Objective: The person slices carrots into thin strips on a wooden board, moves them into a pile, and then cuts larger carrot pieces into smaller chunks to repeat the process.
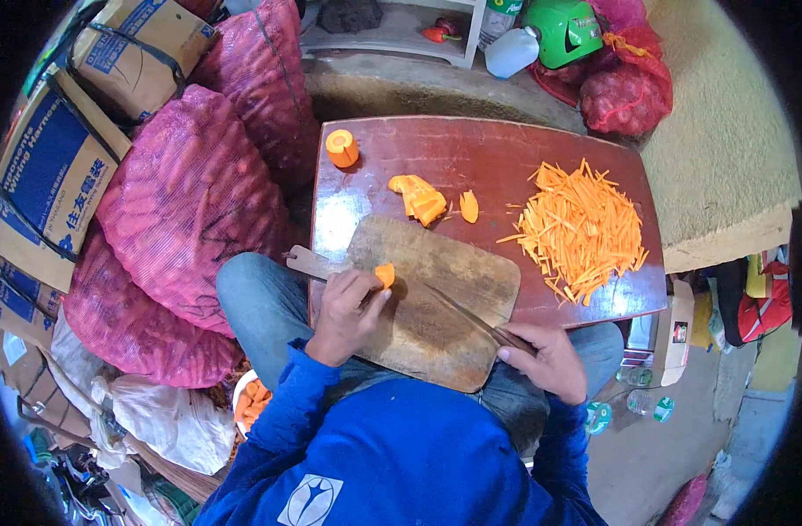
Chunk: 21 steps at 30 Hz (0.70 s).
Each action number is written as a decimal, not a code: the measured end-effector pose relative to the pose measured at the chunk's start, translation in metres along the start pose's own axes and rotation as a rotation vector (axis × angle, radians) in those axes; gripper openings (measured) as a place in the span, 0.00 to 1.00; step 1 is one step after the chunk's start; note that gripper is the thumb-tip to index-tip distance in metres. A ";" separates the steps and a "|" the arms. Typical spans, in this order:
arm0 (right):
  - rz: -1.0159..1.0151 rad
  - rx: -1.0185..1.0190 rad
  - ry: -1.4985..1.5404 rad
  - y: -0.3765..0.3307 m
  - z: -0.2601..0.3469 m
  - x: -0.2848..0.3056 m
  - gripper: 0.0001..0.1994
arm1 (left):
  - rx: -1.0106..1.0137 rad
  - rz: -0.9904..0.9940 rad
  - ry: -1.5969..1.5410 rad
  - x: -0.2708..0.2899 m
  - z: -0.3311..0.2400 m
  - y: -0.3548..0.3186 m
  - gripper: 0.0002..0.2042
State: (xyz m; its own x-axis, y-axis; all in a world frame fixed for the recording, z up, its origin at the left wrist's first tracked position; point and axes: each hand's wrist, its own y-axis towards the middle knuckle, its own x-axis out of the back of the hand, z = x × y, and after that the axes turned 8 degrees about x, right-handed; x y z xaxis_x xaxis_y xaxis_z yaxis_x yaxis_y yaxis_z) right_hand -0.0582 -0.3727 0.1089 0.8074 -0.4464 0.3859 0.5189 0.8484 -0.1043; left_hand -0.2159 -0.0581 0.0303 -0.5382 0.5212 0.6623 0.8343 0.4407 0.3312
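A wooden cutting board (436, 245) lies partly over my lap and partly on the red table (497, 145). My left hand (352, 316) is closed, its fingertips on a small orange carrot piece (384, 275) at the board's left side. In my right hand (545, 361) is a knife (471, 317), its blade slanting across the board toward the far left. Beyond the board are several carrot slices (418, 200) stacked unevenly and a lone slice (469, 207). A thick carrot chunk (342, 148) stands at the table's far left corner. Carrot strips (585, 232) form a big heap on the right.
Pink mesh sacks (190, 202) crowd the left, beside cardboard boxes (54, 184). A white bucket (247, 403) with carrot pieces stands by my left elbow. Behind the table are a white jug (511, 53), a green container (566, 33) and a red net bag (627, 92).
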 end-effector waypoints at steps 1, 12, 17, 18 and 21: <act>-0.005 -0.001 0.005 0.001 0.000 -0.006 0.17 | 0.014 0.005 0.045 0.001 -0.006 0.000 0.17; 0.132 0.024 0.049 0.051 0.014 -0.045 0.15 | 0.034 0.060 0.116 0.006 -0.012 -0.001 0.22; 0.145 0.149 0.050 0.057 0.022 -0.054 0.16 | 0.262 -0.008 -0.063 0.005 -0.022 -0.014 0.22; 0.172 0.129 0.023 0.057 0.024 -0.052 0.16 | 0.266 -0.011 -0.062 0.004 -0.017 -0.016 0.22; 0.209 0.124 -0.001 0.058 0.026 -0.047 0.17 | 0.212 -0.020 -0.073 -0.001 -0.005 -0.021 0.24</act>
State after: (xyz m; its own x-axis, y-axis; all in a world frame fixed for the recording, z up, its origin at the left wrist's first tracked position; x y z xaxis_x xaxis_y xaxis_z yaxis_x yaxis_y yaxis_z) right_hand -0.0733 -0.2957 0.1082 0.8933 -0.2568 0.3690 0.3019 0.9508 -0.0691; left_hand -0.2326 -0.0717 0.0265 -0.5683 0.5590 0.6037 0.7836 0.5916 0.1899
